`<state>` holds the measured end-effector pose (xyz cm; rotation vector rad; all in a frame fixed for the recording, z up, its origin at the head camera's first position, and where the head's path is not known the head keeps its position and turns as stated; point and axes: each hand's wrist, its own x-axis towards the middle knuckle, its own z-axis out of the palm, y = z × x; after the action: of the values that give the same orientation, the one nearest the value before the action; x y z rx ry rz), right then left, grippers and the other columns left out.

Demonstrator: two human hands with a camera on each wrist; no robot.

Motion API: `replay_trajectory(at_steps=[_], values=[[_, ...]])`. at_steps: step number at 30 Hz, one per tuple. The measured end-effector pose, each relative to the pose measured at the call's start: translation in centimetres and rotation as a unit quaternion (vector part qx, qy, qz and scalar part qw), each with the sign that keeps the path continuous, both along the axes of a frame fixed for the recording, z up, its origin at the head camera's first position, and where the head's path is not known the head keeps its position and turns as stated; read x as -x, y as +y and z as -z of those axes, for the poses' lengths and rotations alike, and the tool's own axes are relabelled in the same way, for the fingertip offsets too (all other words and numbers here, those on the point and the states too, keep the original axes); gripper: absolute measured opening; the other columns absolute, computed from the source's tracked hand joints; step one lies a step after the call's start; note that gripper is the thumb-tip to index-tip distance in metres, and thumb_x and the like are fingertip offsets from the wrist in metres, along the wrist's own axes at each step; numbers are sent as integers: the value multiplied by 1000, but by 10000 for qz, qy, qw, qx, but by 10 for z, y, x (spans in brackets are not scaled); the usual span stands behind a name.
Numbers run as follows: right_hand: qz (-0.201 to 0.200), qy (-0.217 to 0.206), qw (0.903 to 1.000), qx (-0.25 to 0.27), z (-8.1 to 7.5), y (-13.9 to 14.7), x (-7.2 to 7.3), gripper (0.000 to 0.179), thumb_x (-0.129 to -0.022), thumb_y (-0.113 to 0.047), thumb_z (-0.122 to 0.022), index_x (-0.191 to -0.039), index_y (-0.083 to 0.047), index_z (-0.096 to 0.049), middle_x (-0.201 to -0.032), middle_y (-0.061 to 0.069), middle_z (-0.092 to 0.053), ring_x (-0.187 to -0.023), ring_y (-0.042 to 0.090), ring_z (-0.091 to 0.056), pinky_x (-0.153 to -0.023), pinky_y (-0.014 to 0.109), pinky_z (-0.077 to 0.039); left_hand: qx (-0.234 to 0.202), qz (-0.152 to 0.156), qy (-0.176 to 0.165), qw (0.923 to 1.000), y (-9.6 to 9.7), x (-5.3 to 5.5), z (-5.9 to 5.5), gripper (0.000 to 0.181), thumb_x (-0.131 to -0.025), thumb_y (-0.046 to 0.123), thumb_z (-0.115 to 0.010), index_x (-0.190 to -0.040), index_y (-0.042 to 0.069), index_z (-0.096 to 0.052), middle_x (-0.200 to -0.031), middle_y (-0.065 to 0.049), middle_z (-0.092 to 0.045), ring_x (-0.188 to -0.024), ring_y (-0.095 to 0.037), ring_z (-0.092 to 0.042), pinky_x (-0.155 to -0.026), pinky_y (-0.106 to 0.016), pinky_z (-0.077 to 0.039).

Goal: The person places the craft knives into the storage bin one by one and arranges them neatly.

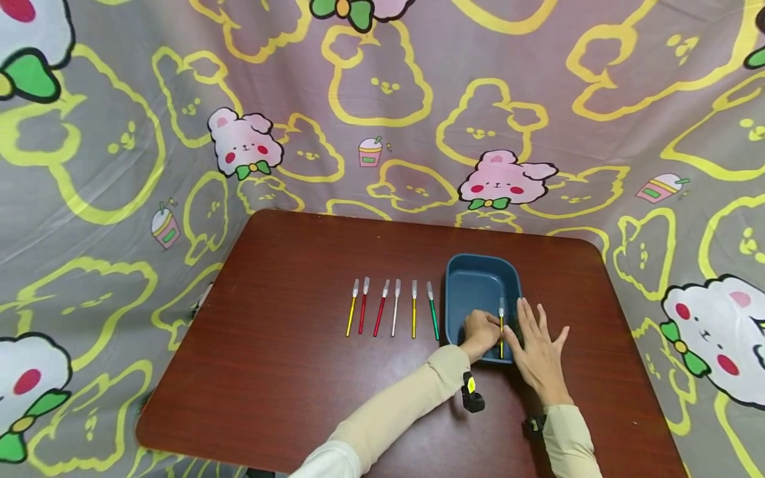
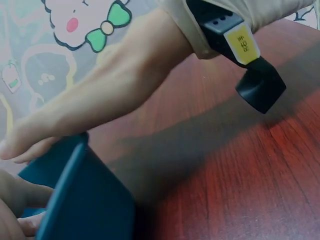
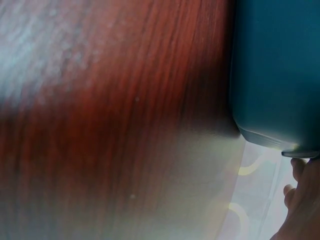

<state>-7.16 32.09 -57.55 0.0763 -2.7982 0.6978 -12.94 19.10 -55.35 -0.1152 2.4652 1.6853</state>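
Inside the blue bin [image 1: 483, 261], my left hand [image 1: 481, 330] pinches a capped craft knife [image 1: 501, 346] with a yellow handle. The knife lies lengthwise along the bin's right side, its clear cap toward the far end. Part of its handle is hidden by the fingertips. My right hand [image 1: 540, 352] is spread with straight fingers over the bin's right rim, its thumb right at the knife. In the left wrist view, the left fingers [image 2: 30, 200] are down behind the bin wall, and the right hand [image 2: 115, 85] reaches over it.
Left of the bin, several capped craft knives lie in a row: yellow [image 1: 351, 312], red [image 1: 363, 309], another red [image 1: 380, 312], silver [image 1: 396, 311], another yellow [image 1: 414, 313] and green [image 1: 433, 315]. A patterned curtain [image 1: 406, 153] stands behind the brown table [image 1: 269, 372].
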Motion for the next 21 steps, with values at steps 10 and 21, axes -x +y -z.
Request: replay_trajectory(at_steps=[10,21], values=[[18,-71,10000,-3,-1,0,-1,70,-110,-44,-49,-168,-10,-28,-170,17,-31,-157,46,-19,-110,85,5,-1636,474,-529,9840,-30,-3,-28,23,-80,-16,-80,-103,-11,-77,-82,-14,-78,-64,-15,-74,-60,-26,-61],[-36,106,9999,63,0,-1,0,67,-111,-38,-49,-167,-9,-29,-169,19,-33,-156,49,-22,-110,85,6,-2465,504,-75,9678,-98,0,-53,25,-83,-17,-77,-107,-13,-75,-98,-28,-76,-72,-27,-77,-69,-33,-64]])
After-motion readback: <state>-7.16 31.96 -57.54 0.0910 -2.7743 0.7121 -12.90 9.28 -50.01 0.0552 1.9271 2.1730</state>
